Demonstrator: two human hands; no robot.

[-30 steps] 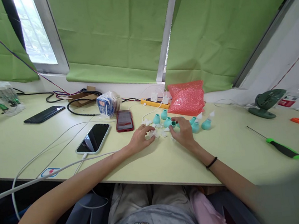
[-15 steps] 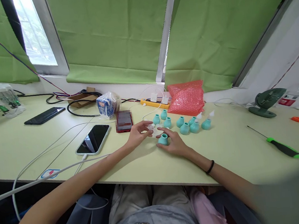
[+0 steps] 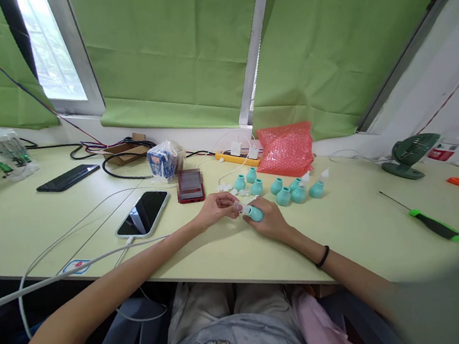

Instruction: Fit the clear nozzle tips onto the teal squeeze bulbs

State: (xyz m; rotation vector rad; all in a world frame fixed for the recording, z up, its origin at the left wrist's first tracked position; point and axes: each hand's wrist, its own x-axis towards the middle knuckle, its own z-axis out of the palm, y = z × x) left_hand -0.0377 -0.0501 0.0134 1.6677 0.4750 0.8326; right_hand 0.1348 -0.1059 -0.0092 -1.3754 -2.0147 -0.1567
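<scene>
My right hand (image 3: 268, 220) is wrapped round a teal rubber bulb (image 3: 256, 213), tilted with its mouth to the left. Pinched in the fingers of my left hand (image 3: 219, 208) is a small clear plastic nozzle (image 3: 242, 208), which meets the mouth of that bulb. How far the nozzle sits in it I cannot tell. Beyond my hands stand several more teal bulbs (image 3: 283, 197) on the table. Two at the right carry clear tips, one of them this fitted bulb (image 3: 316, 189). Loose clear plastic pieces (image 3: 225, 187) lie beyond my left hand.
A white phone (image 3: 143, 215) on a cable and a red-edged device (image 3: 190, 187) lie left of my hands. Behind the bulbs are a red bubble-wrap bag (image 3: 285, 149) and a yellow power strip (image 3: 237, 159). To the right are a screwdriver (image 3: 434, 225) and a green fan (image 3: 410, 157).
My left hand has come away from the loose clear pieces with a nozzle and moved nearer me. The bulb in my right hand has tipped from upright toward the left, and the nozzle now meets it.
</scene>
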